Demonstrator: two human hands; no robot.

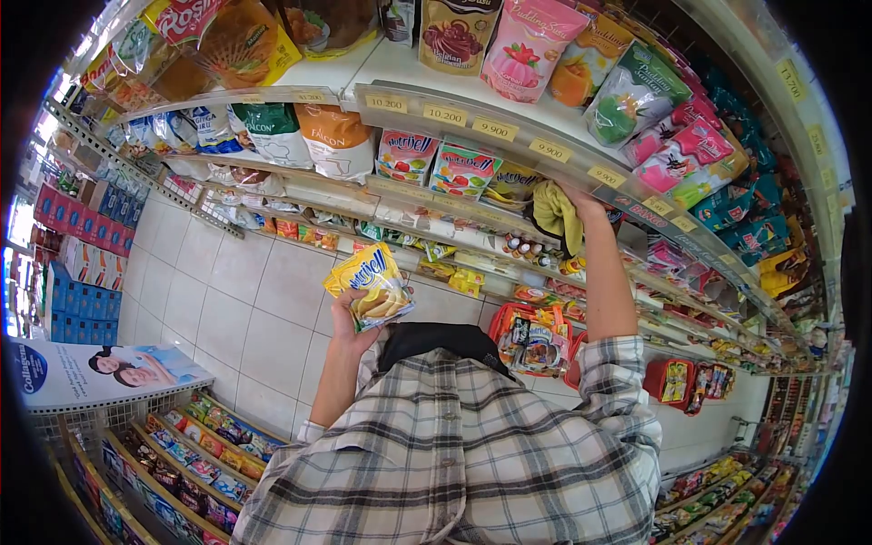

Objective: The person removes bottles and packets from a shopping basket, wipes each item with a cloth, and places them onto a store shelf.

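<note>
A shop aisle seen from above, with white shelves [509, 136] running across the top, edged with yellow price tags [495, 129]. The top shelf holds standing pouches: a brown chocolate pouch [457, 34], a pink pudding pouch [527, 45] and a green and white pouch [633, 94]. Below hang a green Falcon bag [272, 132] and an orange Falcon bag [336, 138]. A red basket [536, 338] of small packets sits on a lower shelf. The floor is pale square tile [236, 309]. At left stand stacked blue boxes [84, 302], and a wire rack [163, 454] of colourful packets.
</note>
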